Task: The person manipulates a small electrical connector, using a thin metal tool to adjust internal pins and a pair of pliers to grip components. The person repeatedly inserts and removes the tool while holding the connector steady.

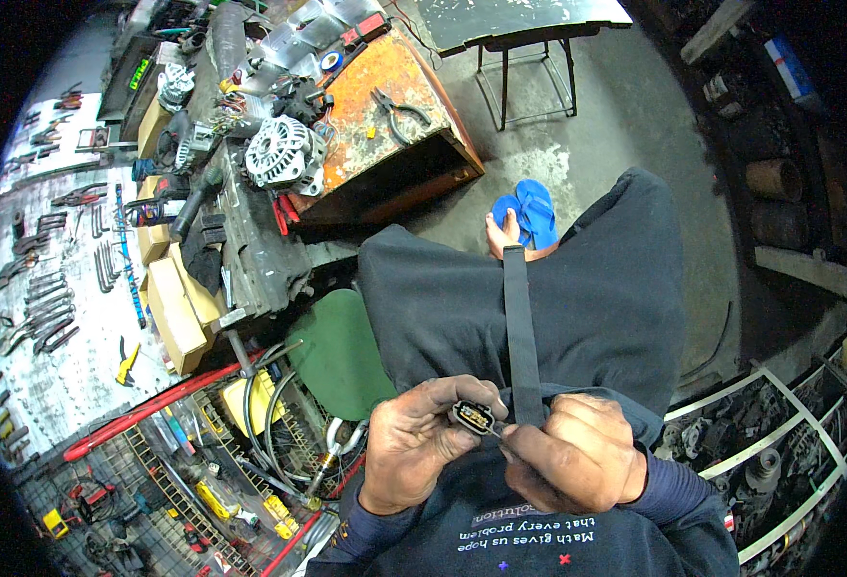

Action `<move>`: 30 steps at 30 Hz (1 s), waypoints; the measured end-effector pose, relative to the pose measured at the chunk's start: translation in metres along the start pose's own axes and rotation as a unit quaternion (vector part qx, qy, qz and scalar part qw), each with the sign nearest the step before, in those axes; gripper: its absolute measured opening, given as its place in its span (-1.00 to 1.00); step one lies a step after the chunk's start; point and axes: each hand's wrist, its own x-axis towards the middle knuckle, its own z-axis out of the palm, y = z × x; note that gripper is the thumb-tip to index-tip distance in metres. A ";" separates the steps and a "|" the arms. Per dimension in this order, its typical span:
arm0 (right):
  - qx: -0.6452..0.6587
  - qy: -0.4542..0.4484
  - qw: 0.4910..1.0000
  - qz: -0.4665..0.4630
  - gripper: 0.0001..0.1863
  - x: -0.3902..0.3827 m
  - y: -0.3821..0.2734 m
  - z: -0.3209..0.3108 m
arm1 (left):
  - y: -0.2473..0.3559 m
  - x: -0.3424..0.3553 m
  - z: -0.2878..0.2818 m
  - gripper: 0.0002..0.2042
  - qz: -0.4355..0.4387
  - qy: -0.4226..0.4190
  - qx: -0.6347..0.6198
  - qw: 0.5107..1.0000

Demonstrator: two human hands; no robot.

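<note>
Over my lap, my left hand (421,438) pinches a small black electrical connector (474,417) between thumb and fingers. Its open face, with brassy contacts inside, is turned up. Close on its right, my right hand (577,452) is closed, thumb against the curled forefinger. A thin, pale metal tip (497,430) sticks out from that pinch and reaches the connector's edge. The rest of this thin piece is hidden in my fingers, so its kind cannot be made out. A dark strap (520,327) hangs down behind my hands.
An alternator (284,154) and pliers (401,117) sit on the worn orange cabinet (433,82) ahead. Left of it, wrenches (48,306) hang on a white tool board (87,221). A green seat (337,351) is near my left knee; a metal rack of parts (765,471) stands right.
</note>
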 end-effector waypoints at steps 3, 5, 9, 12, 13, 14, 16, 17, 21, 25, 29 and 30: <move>0.000 -0.013 1.000 0.007 -0.54 0.003 0.000 -0.001 | 0.001 0.000 0.001 -0.64 0.006 -0.002 0.011 1.000; -0.004 -0.017 1.000 0.014 -0.55 0.005 -0.001 -0.002 | -0.001 0.000 0.000 -0.64 0.013 -0.005 0.025 1.000; -0.004 -0.017 1.000 0.018 -0.57 0.005 -0.002 -0.001 | -0.002 -0.001 -0.001 -0.63 0.013 -0.010 0.037 0.999; -0.005 -0.043 0.999 0.028 -0.57 0.009 -0.003 -0.005 | 0.000 0.001 -0.003 -0.62 0.012 -0.019 0.061 0.998; -0.001 -0.044 0.999 0.030 -0.57 0.010 -0.002 -0.005 | 0.000 0.001 -0.002 -0.62 0.015 -0.021 0.073 0.997; 0.002 -0.044 0.999 0.032 -0.57 0.010 -0.001 -0.004 | 0.001 0.002 -0.003 -0.62 0.017 -0.024 0.085 0.996; 0.006 -0.031 0.999 0.027 -0.58 0.010 -0.001 -0.002 | -0.002 0.002 -0.008 -0.64 0.028 -0.047 0.064 0.996; 0.006 -0.018 1.000 0.021 -0.59 0.007 0.000 0.001 | -0.003 0.002 -0.009 -0.63 0.033 -0.059 0.053 0.996; -0.013 -0.015 1.000 0.013 -0.57 0.002 0.001 0.003 | -0.004 0.001 -0.006 -0.62 0.028 -0.042 0.003 0.999; -0.009 0.002 1.000 0.001 -0.58 0.001 0.004 0.007 | -0.003 0.002 -0.004 -0.60 0.023 -0.038 -0.011 0.999; -0.012 0.005 1.000 -0.007 -0.58 -0.001 0.005 0.009 | -0.004 0.002 -0.004 -0.59 0.005 -0.034 -0.024 0.999; -0.011 0.007 1.000 -0.008 -0.59 -0.002 0.005 0.010 | -0.004 0.001 -0.004 -0.60 0.003 -0.034 -0.025 0.999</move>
